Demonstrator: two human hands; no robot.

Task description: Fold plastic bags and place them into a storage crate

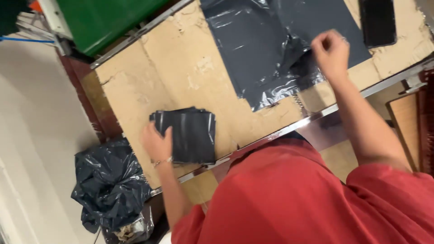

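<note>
Even, fairly bright indoor light falls from overhead, throwing only soft, short shadows. White glare streaks the crinkled dark plastic sheet (271, 49) at twelve o'clock and the folded stack (192, 135) near centre. The right hand (331, 53) at one o'clock is motion-blurred; the tilted frame is slightly soft throughout.

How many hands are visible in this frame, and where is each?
2. The left hand rests on the folded stack of dark bags; the right hand pinches the flat dark plastic sheet farther along the cardboard-covered table.
</note>
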